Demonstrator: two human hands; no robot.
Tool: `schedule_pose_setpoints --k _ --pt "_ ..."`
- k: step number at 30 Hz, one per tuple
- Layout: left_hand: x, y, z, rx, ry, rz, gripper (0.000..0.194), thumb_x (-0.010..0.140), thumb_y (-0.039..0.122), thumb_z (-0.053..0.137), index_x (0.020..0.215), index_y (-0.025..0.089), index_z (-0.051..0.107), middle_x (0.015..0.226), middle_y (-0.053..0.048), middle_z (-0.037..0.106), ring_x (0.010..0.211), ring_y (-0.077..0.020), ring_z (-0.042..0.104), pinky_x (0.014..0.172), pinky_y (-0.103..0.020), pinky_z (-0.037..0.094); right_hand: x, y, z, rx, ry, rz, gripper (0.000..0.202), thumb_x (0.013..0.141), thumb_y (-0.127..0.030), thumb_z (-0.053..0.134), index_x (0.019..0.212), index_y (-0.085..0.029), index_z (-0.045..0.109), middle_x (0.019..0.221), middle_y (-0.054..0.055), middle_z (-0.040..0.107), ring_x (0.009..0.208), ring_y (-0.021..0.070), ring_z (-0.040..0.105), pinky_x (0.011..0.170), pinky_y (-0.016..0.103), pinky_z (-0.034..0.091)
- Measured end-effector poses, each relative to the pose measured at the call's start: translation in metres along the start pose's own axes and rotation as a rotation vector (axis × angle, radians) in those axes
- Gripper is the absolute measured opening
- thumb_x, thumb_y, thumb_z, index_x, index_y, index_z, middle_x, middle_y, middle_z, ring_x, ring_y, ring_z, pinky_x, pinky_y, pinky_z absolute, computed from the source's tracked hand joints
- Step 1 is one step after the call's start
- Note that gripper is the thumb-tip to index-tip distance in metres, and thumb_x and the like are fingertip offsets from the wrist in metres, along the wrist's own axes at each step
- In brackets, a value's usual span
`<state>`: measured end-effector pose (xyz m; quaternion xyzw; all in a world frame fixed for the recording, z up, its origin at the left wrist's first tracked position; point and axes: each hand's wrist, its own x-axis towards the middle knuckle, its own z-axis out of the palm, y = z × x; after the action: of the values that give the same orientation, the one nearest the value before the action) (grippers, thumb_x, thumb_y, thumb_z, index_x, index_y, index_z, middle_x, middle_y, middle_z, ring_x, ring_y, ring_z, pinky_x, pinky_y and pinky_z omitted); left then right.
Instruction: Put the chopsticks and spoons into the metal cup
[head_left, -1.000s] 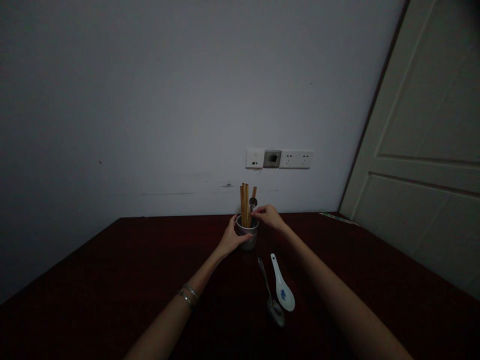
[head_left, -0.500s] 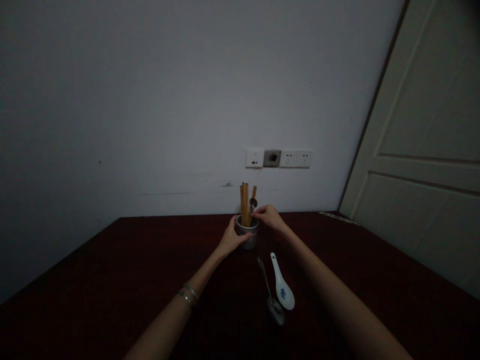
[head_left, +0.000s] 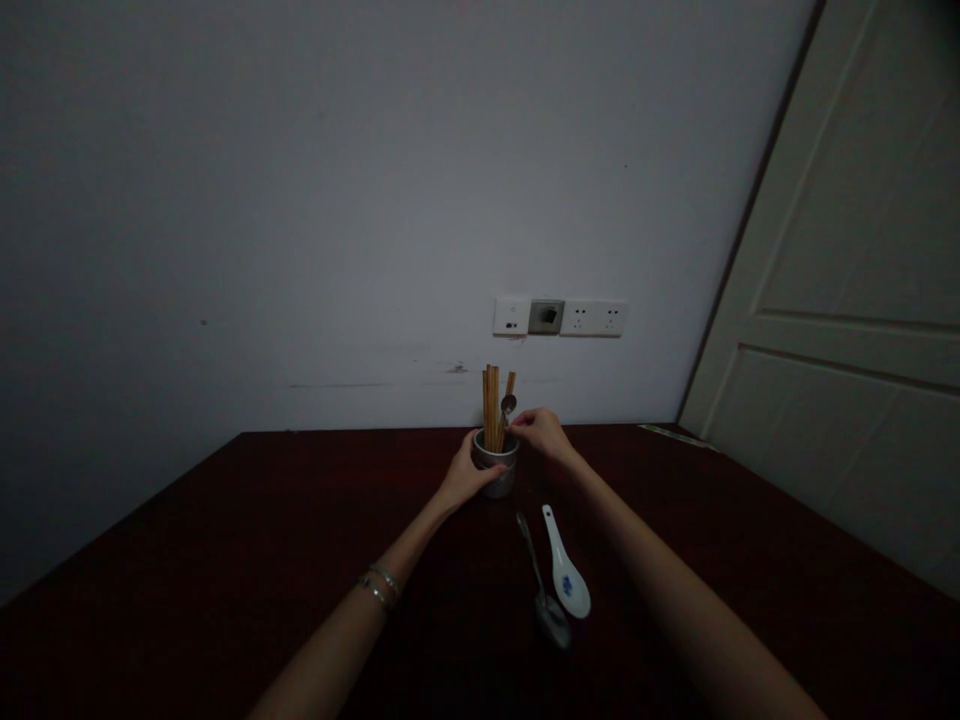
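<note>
A round grey holder [head_left: 501, 482] stands near the back of the dark red table, with several wooden chopsticks [head_left: 490, 405] upright in it. My left hand [head_left: 466, 477] is wrapped round the holder's left side, thumb across its front. At the holder's right rim, my right hand [head_left: 536, 430] pinches a small metal spoon [head_left: 509, 403], whose bowl points up beside the chopsticks. The spoon's lower end is hidden. In front of the holder lie a metal spoon [head_left: 553, 620] and a white ceramic spoon [head_left: 571, 588] with a blue mark, side by side.
The table [head_left: 300, 520] meets a pale wall behind the holder. Sockets and a switch panel [head_left: 546, 317] are on that wall. A flat strip [head_left: 675, 436] lies at the table's back right edge, near a panelled door [head_left: 847, 330].
The view has shifted very slightly. Both hands keep the same hold, and nothing else has visibly moved.
</note>
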<state>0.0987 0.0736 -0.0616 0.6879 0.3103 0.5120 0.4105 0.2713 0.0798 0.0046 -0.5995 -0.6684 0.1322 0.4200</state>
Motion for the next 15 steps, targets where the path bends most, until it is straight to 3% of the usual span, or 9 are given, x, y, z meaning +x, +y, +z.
schedule_pose_setpoints --k 6,15 --pt "0.0 0.001 0.001 -0.033 -0.019 0.018 0.078 0.057 0.023 0.075 0.125 0.017 0.038 0.121 -0.013 0.051 0.112 -0.0255 0.047 0.097 -0.042 0.033 -0.01 0.002 -0.011 0.075 -0.006 0.023 0.026 0.064 -0.035 0.059 0.067 -0.01 0.068 0.059 0.005 0.063 0.055 0.0133 0.054 0.048 0.021 0.035" --pt "0.002 -0.003 0.0 -0.076 -0.046 0.023 0.084 0.057 0.024 0.075 0.128 0.016 0.032 0.124 -0.015 0.048 0.113 -0.0249 0.046 0.098 -0.041 0.032 -0.038 0.029 -0.027 0.113 -0.071 0.026 0.025 0.066 -0.032 0.057 0.074 -0.011 0.067 0.073 0.006 0.066 0.07 0.0173 0.059 0.063 0.024 0.043"
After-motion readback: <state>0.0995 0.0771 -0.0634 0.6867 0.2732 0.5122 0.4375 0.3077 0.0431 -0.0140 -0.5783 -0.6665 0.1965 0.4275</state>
